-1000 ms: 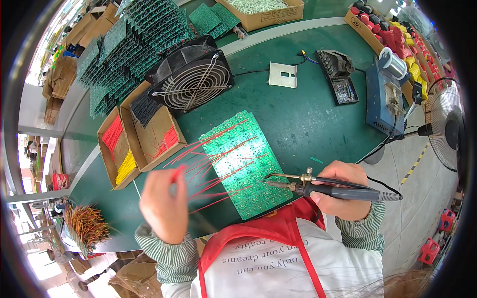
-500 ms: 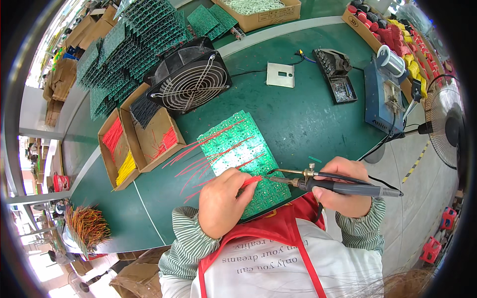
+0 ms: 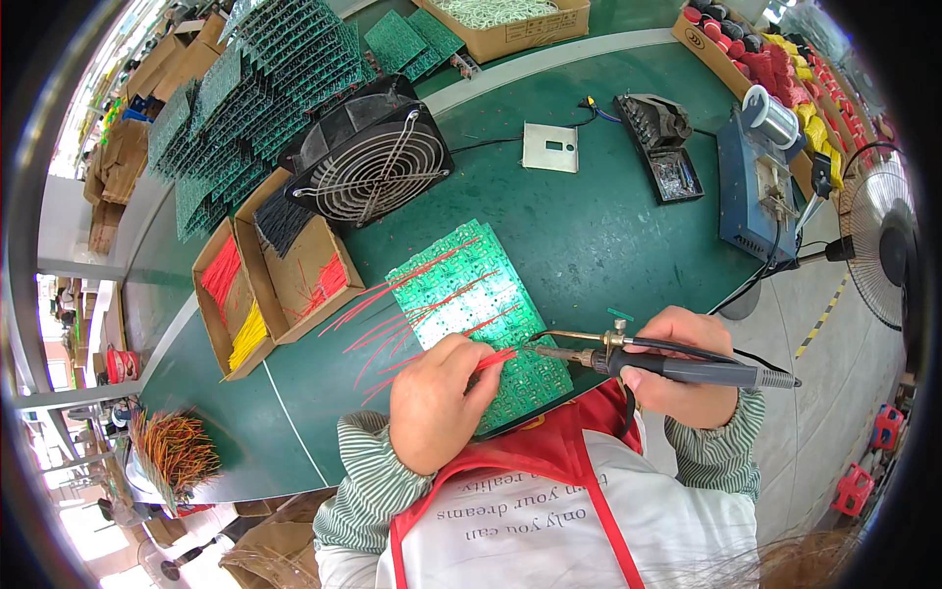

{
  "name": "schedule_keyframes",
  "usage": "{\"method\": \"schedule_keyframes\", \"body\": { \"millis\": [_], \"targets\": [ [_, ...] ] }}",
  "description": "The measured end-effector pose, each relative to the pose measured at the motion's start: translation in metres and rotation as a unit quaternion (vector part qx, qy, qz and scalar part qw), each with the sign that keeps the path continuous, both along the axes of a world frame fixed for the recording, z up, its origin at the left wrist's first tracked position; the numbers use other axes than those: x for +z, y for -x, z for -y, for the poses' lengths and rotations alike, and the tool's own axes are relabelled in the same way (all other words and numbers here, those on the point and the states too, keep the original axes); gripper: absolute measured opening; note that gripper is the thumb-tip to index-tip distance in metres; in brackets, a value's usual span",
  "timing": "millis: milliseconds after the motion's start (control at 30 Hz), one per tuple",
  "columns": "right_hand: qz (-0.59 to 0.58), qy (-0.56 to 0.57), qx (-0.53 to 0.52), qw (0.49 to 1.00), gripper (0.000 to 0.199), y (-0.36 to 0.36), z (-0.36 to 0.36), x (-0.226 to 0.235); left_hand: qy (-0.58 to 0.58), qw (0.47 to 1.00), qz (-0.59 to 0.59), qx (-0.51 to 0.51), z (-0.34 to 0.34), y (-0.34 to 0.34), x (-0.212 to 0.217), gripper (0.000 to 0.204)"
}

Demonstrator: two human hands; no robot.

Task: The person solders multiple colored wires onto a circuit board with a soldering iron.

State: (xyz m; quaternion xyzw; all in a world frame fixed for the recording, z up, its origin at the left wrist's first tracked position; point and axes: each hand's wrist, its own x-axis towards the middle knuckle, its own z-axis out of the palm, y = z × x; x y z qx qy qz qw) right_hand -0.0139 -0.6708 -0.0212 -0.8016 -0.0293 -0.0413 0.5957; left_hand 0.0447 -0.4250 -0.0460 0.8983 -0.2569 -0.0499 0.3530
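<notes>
Green circuit board (image 3: 502,294) on the table (image 3: 608,265) here: red wires (image 3: 451,295) cross its upper rows, lower ones seemingly remain; left hand (image 3: 432,407) pinching a red bundle (image 3: 497,357), right hand (image 3: 699,400), fingers clamped round a soldering iron (image 3: 677,369).

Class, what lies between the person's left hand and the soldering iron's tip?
Head view: red wires extend from the left hand toward the soldering iron's tip, over the green circuit board.

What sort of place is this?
Likely an electronics assembly workshop: the right hand holds a soldering iron over a green circuit board, stacks of similar boards stand on the bench, and a wire spool sits nearby.
</notes>
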Motion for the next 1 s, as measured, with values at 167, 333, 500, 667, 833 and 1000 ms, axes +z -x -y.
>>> {"method": "schedule_keyframes", "body": {
  "millis": [167,333,500,667,833,1000],
  "targets": [
    [0.014,0.036,-0.006,0.999,0.018,0.003,0.004,0.003,-0.044,0.988,0.080,0.123,-0.034,-0.018,0.028,0.008],
    [0.010,0.050,-0.005,0.999,0.018,0.006,0.010,0.004,-0.038,0.990,0.104,0.089,-0.019,-0.010,0.036,0.007],
    [0.005,0.034,-0.019,0.999,0.019,0.009,0.014,0.002,0.008,1.000,0.016,-0.012,0.012,-0.002,0.007,0.009],
    [-0.010,0.022,-0.030,0.999,0.019,0.011,0.016,0.000,0.026,0.999,-0.005,-0.023,0.020,-0.008,-0.001,0.010],
    [-0.018,0.020,-0.030,0.999,0.018,0.008,0.014,0.000,0.017,1.000,0.004,-0.017,0.023,-0.007,-0.001,0.010],
    [-0.001,0.026,-0.028,0.999,0.018,0.006,0.015,-0.005,0.022,1.000,0.003,-0.013,0.026,-0.007,-0.006,0.009]
  ]
}}
